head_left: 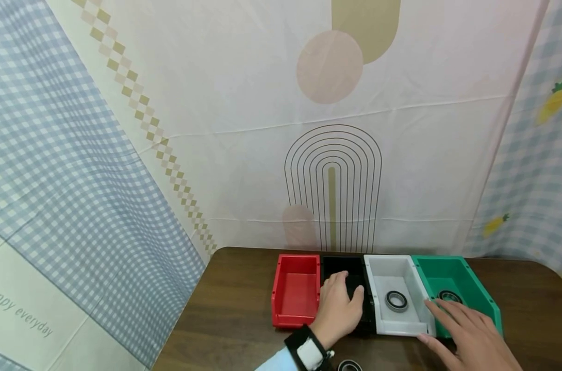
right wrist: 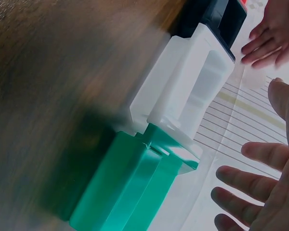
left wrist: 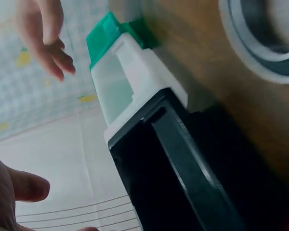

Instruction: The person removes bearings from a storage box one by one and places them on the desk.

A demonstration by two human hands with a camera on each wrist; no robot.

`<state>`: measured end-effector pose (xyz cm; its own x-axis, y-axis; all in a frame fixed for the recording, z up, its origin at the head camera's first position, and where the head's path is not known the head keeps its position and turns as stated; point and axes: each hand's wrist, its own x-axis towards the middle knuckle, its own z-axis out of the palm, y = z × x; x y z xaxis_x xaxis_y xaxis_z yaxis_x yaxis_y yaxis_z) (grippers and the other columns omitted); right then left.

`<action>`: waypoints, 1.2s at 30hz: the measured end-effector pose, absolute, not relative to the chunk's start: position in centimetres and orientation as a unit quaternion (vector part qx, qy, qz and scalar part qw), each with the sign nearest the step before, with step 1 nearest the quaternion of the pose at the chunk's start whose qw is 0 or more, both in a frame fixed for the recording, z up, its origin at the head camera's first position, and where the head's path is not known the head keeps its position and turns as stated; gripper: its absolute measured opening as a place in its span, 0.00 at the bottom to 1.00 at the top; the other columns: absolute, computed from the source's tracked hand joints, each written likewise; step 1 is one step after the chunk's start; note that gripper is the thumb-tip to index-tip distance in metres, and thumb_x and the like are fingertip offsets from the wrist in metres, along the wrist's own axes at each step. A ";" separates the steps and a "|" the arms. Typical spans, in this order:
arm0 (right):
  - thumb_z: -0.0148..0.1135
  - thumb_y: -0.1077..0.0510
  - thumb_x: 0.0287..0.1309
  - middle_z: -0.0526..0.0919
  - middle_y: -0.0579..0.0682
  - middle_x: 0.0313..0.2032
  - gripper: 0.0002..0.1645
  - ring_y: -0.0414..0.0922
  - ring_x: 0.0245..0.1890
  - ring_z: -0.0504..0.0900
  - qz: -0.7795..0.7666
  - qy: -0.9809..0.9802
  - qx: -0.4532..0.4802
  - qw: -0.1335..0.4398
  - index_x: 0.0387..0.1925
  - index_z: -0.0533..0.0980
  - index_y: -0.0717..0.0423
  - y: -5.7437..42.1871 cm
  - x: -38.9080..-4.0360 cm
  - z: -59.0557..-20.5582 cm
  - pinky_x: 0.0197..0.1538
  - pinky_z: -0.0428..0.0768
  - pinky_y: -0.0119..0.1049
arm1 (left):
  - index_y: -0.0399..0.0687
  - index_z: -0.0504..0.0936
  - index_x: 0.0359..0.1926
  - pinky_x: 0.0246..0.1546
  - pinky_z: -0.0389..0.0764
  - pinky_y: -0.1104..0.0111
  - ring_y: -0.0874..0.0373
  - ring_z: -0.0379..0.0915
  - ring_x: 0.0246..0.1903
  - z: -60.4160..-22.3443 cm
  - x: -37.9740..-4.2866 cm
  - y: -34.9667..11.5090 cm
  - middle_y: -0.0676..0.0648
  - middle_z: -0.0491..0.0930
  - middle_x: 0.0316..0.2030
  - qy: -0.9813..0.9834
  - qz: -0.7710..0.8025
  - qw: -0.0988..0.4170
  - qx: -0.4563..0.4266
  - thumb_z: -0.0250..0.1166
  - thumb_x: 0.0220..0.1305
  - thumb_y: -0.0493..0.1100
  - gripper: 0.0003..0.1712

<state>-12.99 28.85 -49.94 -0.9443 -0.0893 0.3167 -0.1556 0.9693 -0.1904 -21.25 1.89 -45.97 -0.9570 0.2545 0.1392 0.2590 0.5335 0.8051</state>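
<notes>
My left hand (head_left: 339, 308) hovers over the black bin (head_left: 355, 265), fingers loosely spread and holding nothing. Part of that bin's inside is hidden behind the hand. Above the front of the green bin (head_left: 487, 299) is my right hand (head_left: 476, 335), its fingers extended and apart with nothing gripped. A ball bearing (head_left: 449, 296) lies in the green bin, just beyond the right fingertips. Another bearing (head_left: 396, 301) rests flat in the white bin (head_left: 403, 328). On the table in front of the bins sits a third bearing (head_left: 349, 366), close to the left wrist.
A red bin (head_left: 296, 293) stands at the left end of the row, side by side with the others on the brown wooden table (head_left: 225, 309). Patterned cloth (head_left: 244, 180) hangs behind the table and at both sides. A dark strap (head_left: 304, 346) circles the left wrist.
</notes>
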 end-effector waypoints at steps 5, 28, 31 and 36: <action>0.69 0.28 0.63 0.84 0.62 0.63 0.44 0.67 0.62 0.80 0.112 -0.979 0.061 0.161 0.69 0.79 0.51 28.8 -12.8 -49.9 0.56 0.74 0.70 | 0.32 0.70 0.75 0.76 0.67 0.43 0.39 0.69 0.72 -45.8 -23.3 4.3 0.36 0.75 0.71 -0.896 -0.424 -0.002 -0.133 0.60 0.78 0.55 0.37; 0.74 0.35 0.62 0.86 0.60 0.61 0.39 0.63 0.61 0.82 0.125 -0.969 0.075 0.199 0.68 0.80 0.50 28.4 -12.5 -49.3 0.56 0.73 0.65 | 0.30 0.77 0.58 0.58 0.75 0.47 0.37 0.79 0.50 -49.7 -27.5 12.2 0.32 0.84 0.48 -0.922 -0.387 0.012 -0.004 0.67 0.66 0.41 0.24; 0.76 0.36 0.60 0.87 0.58 0.60 0.39 0.62 0.59 0.83 0.124 -0.967 0.081 0.207 0.67 0.82 0.50 28.1 -12.5 -49.4 0.54 0.75 0.64 | 0.32 0.77 0.57 0.59 0.76 0.47 0.38 0.79 0.49 -50.3 -27.5 12.4 0.34 0.84 0.48 -0.921 -0.389 0.013 0.005 0.69 0.64 0.40 0.23; 0.75 0.35 0.60 0.87 0.58 0.60 0.39 0.63 0.59 0.84 0.125 -0.969 0.077 0.199 0.66 0.82 0.49 27.9 -12.4 -49.5 0.54 0.76 0.65 | 0.32 0.76 0.57 0.59 0.77 0.48 0.39 0.79 0.49 -50.9 -27.6 12.4 0.35 0.83 0.47 -0.922 -0.387 0.014 0.007 0.68 0.65 0.41 0.24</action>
<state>-12.42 27.90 -49.53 -0.9091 -0.1004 0.4043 -0.1997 0.9567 -0.2116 -27.60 12.37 -50.92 -0.9995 -0.0228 0.0203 -0.0014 0.6999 0.7142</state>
